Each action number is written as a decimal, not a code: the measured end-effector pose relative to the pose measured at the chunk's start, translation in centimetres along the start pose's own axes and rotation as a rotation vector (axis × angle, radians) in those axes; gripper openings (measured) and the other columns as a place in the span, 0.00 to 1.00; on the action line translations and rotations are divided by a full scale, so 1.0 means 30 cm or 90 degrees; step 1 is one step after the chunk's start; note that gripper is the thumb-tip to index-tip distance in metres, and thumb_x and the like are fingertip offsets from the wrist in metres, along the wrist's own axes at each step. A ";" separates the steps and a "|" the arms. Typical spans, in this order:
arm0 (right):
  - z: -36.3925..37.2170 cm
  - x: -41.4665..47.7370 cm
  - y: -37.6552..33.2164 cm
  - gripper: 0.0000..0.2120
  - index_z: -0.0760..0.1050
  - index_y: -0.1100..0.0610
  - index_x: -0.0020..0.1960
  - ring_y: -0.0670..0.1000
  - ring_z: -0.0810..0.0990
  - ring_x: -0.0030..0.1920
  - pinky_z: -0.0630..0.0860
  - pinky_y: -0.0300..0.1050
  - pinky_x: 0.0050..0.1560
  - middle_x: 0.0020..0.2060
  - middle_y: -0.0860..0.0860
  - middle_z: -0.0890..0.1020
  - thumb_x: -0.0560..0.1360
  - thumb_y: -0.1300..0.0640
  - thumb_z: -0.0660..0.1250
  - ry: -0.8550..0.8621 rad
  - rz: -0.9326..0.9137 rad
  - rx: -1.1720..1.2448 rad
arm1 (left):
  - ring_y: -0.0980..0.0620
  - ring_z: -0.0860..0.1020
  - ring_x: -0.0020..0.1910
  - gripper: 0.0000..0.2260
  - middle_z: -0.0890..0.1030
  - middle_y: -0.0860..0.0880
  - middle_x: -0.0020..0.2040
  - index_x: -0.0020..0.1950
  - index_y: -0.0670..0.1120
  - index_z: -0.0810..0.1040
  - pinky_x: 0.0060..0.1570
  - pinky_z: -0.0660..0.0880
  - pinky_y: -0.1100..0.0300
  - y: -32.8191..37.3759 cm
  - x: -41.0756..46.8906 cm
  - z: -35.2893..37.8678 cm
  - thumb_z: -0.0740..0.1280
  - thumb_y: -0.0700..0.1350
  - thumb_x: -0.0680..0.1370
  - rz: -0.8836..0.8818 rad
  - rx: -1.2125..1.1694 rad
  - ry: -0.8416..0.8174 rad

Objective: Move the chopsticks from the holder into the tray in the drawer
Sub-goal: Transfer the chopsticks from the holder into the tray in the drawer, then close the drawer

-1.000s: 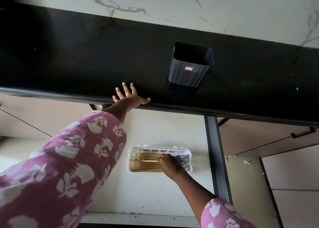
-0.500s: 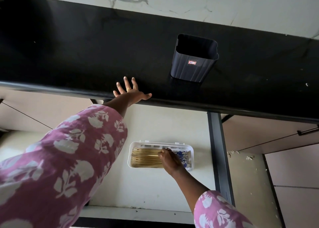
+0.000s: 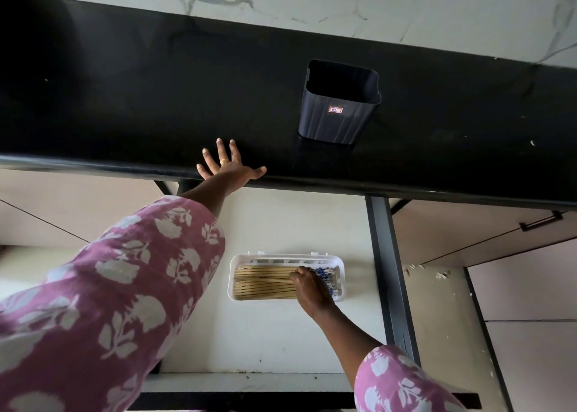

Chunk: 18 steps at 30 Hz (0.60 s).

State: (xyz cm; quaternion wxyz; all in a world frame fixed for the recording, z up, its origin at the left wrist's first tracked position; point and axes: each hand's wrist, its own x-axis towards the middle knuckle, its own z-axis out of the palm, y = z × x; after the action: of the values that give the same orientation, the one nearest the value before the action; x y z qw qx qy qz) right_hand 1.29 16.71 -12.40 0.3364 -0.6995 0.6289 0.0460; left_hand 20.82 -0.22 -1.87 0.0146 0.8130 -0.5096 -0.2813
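Left hand [image 3: 229, 168] lies flat on the counter [image 3: 125, 99] edge, fingers spread wide. Right hand [image 3: 312, 290] at 5 o'clock curls down onto the chopsticks [image 3: 262, 283] in the tray [image 3: 281, 258], but I can't tell if it grips them. Holder [image 3: 337, 115] stands at 1 o'clock.

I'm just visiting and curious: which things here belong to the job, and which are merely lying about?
Job: chopsticks, white tray, open drawer, dark holder (looks empty), right hand curled on the chopsticks.
Lying about: crumbs right of the drawer, cupboard handle, left hand resting flat on the black counter.
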 end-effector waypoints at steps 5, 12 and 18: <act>-0.004 -0.029 0.032 0.21 0.75 0.61 0.60 0.57 0.75 0.61 0.76 0.50 0.55 0.59 0.56 0.76 0.73 0.72 0.52 0.067 0.006 -0.049 | 0.46 0.37 0.77 0.41 0.41 0.49 0.79 0.79 0.50 0.45 0.73 0.36 0.45 -0.055 -0.027 0.056 0.60 0.66 0.75 0.079 -0.069 0.127; 0.002 -0.124 0.073 0.18 0.71 0.57 0.66 0.55 0.71 0.65 0.73 0.47 0.59 0.64 0.54 0.74 0.78 0.65 0.53 0.192 0.108 -0.018 | 0.42 0.41 0.77 0.34 0.43 0.40 0.78 0.77 0.37 0.43 0.75 0.39 0.53 -0.213 -0.203 0.265 0.59 0.50 0.81 -0.067 -0.240 0.285; 0.029 -0.283 0.099 0.15 0.76 0.63 0.60 0.60 0.74 0.59 0.76 0.51 0.53 0.56 0.60 0.78 0.76 0.68 0.57 0.353 0.201 0.117 | 0.41 0.43 0.77 0.32 0.45 0.39 0.78 0.77 0.36 0.44 0.75 0.43 0.51 -0.338 -0.396 0.396 0.57 0.38 0.78 -0.262 -0.337 0.201</act>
State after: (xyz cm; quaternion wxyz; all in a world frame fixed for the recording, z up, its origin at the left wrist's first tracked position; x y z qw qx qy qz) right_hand -2.84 24.43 -10.15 0.2027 -0.5459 0.7988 -0.1511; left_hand 19.70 17.71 -9.74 0.2456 0.8999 -0.2367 -0.2717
